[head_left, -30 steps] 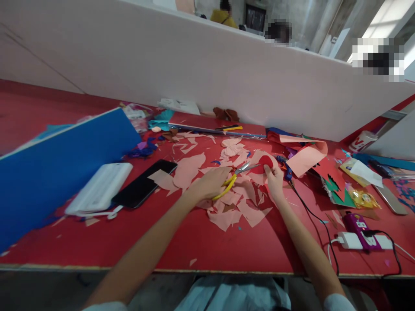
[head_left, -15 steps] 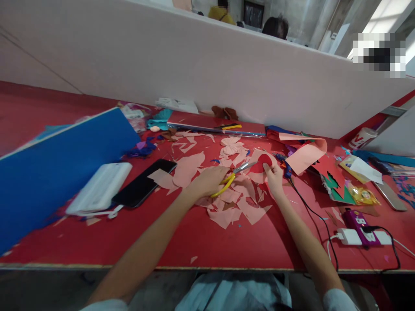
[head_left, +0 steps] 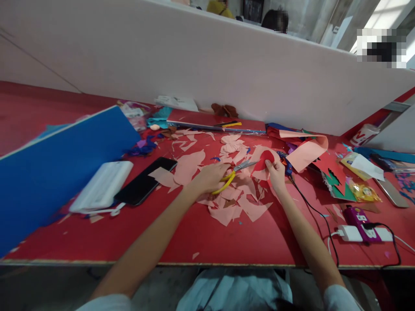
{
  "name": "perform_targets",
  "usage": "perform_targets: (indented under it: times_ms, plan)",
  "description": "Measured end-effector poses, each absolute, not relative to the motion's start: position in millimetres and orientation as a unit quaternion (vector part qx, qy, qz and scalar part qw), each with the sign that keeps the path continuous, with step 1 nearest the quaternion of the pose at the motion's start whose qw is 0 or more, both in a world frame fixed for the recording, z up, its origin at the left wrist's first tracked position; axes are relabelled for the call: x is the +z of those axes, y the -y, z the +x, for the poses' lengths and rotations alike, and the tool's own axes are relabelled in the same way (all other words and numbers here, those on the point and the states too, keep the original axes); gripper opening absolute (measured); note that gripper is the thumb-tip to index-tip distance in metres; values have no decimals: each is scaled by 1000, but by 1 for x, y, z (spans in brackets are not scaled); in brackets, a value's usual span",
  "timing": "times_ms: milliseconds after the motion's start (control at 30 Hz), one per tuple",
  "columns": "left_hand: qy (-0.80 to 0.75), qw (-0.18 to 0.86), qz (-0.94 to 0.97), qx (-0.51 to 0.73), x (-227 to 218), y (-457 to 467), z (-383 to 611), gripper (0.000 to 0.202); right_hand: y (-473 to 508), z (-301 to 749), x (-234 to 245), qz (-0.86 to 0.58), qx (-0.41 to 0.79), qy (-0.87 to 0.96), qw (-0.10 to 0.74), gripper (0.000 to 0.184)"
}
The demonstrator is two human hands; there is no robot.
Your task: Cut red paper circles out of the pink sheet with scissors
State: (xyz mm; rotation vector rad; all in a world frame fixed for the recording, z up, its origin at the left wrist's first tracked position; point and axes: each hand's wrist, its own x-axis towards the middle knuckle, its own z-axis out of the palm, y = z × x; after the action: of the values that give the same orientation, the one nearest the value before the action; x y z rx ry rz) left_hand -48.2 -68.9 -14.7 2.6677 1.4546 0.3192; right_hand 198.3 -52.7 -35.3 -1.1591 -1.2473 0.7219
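My left hand [head_left: 209, 177] is closed round the yellow handles of a pair of scissors [head_left: 234, 173], blades pointing right into a rounded red paper piece [head_left: 265, 160]. My right hand [head_left: 276, 172] pinches that red piece at its lower right edge, just above the red table [head_left: 207, 242]. Pink paper scraps [head_left: 240, 203] lie scattered under and around both hands.
A black phone [head_left: 144, 180] and a white box [head_left: 102, 185] lie left of my hands, beside a slanted blue board [head_left: 58, 164]. To the right are a curled pink sheet [head_left: 306, 153], coloured paper, a black cable [head_left: 311, 207] and a white charger [head_left: 353, 233]. A white partition [head_left: 207, 73] stands behind, people beyond it.
Both hands have kept their hold; the scissor blades and the red piece have shifted only slightly. The view has tilted a little.
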Motion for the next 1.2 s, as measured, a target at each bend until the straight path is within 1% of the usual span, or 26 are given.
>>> perform_targets:
  times_ms: [100, 300, 400, 600, 933, 1200]
  plan:
    - [-482, 54, 866, 122, -17, 69, -46, 43, 56, 195, -31, -504, 315, 537, 598, 49]
    - [-496, 71, 857, 118, -14, 71, -43, 38, 58, 195, -29, -503, 327, 537, 594, 50]
    - [-487, 58, 865, 110, -16, 69, -45, 40, 56, 197, -29, -501, 324, 541, 593, 48]
    - [-491, 46, 864, 95, -13, 67, -47, 34, 57, 196, -31, -510, 297, 526, 612, 47]
    - [-474, 63, 871, 114, -15, 71, -44, 38, 59, 194, -30, -499, 293, 537, 613, 49]
    - [-471, 77, 872, 107, -16, 72, -41, 37, 65, 184, -26, -507, 310, 548, 589, 49]
